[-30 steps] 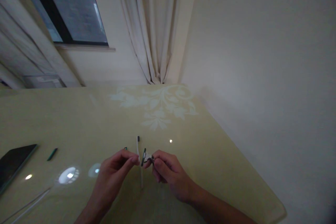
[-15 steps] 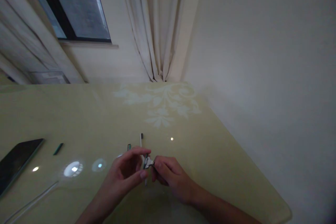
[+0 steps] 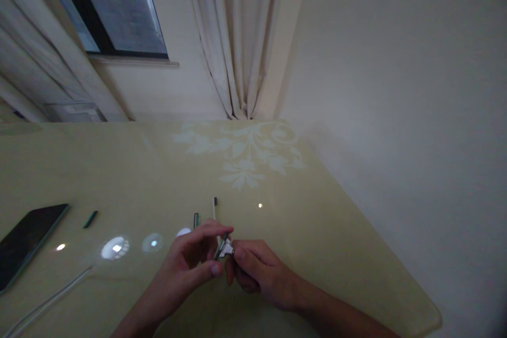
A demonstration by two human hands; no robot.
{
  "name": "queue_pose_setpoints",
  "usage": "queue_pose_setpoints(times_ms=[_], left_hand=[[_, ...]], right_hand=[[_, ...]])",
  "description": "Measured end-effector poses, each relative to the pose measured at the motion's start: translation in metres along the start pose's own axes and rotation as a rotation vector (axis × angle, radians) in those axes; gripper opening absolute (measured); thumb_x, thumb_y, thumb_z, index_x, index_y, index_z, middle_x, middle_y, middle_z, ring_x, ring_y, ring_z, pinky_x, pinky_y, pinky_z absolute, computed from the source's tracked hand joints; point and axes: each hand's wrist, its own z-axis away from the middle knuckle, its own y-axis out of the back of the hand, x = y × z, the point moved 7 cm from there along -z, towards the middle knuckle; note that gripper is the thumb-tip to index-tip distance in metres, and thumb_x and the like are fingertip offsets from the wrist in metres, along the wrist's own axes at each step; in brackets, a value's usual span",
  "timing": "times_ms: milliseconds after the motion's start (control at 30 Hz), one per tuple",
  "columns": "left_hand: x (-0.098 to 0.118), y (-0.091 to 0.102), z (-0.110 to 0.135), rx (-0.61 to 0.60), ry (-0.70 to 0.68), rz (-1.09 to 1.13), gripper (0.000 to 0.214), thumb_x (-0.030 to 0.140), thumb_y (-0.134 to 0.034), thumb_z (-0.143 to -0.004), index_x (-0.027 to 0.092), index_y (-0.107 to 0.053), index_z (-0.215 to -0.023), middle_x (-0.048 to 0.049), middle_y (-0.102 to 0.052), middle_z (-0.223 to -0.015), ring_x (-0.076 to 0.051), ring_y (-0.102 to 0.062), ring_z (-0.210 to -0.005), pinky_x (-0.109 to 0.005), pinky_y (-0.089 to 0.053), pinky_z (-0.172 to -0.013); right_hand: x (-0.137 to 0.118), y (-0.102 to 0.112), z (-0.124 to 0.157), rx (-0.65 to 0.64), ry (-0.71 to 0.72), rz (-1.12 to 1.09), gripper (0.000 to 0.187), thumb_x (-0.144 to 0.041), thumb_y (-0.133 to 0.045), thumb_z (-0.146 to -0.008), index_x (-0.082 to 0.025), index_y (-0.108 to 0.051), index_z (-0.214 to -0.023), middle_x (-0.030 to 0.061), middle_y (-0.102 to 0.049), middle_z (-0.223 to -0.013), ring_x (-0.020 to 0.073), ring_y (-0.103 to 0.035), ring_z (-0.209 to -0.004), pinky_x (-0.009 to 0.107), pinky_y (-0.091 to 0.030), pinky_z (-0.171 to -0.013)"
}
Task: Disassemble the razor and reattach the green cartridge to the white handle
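Observation:
Between the fingertips and thumb of my left hand is a small, narrow dark piece, gripped by its two ends and tilted. A small white and metallic part sits against its right side; whether the two are joined I cannot tell. My right hand is closed, thumb over curled fingers, pinching that light part at its right end. Behind the left hand lies a toothbrush with a white handle and dark bristles, partly hidden. Beside it is a small dark green frame-like piece.
Everything rests on a glossy yellowish table with a leaf pattern. A dark tablet-like device lies at the left, near a small dark green strip. A white cable runs at lower left. Beyond stand curtains and a wall.
The small dark piece has tilted, its upper end leaning farther right. Both hands keep their grip and have barely moved. The view has shifted slightly.

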Motion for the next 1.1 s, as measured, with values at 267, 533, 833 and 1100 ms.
queue_pose_setpoints(times_ms=[267,533,833,1100], left_hand=[[-0.004,-0.007,0.003,-0.111,-0.011,0.082,0.050,0.054,-0.094,-0.078,0.029,-0.084,-0.121,-0.0055,-0.066,-0.098,-0.017,-0.058,-0.077,-0.028,-0.046,-0.068],[0.001,-0.012,0.001,-0.184,-0.037,0.079,0.046,0.057,-0.090,-0.082,0.033,-0.085,-0.121,-0.0055,-0.063,-0.100,-0.019,-0.057,-0.085,-0.029,-0.044,-0.072],[-0.004,-0.015,0.001,-0.211,-0.031,0.146,0.048,0.058,-0.090,-0.081,0.033,-0.084,-0.121,-0.0046,-0.060,-0.100,-0.018,-0.055,-0.084,-0.030,-0.041,-0.072],[-0.004,-0.017,0.001,-0.208,-0.017,0.166,0.050,0.059,-0.091,-0.078,0.032,-0.085,-0.120,-0.0047,-0.060,-0.099,-0.019,-0.055,-0.085,-0.030,-0.041,-0.072]], right_hand=[[0.000,-0.004,0.002,-0.102,0.010,-0.060,0.061,-0.068,-0.056,-0.106,-0.012,-0.068,-0.082,-0.0097,-0.036,-0.055,0.0056,-0.027,-0.046,0.022,-0.022,-0.044],[-0.002,-0.008,0.003,-0.154,-0.040,-0.156,0.053,-0.062,-0.060,-0.104,-0.014,-0.066,-0.083,-0.0077,-0.043,-0.057,0.0064,-0.031,-0.044,0.021,-0.023,-0.042],[0.003,-0.010,0.005,-0.139,-0.081,-0.182,0.055,-0.068,-0.065,-0.100,-0.018,-0.056,-0.078,-0.0096,-0.036,-0.058,0.0055,-0.025,-0.045,0.021,-0.018,-0.042],[-0.004,-0.012,0.003,-0.159,-0.051,-0.150,0.059,-0.068,-0.065,-0.100,-0.019,-0.052,-0.071,-0.0094,-0.036,-0.057,0.0048,-0.025,-0.044,0.022,-0.017,-0.042]])
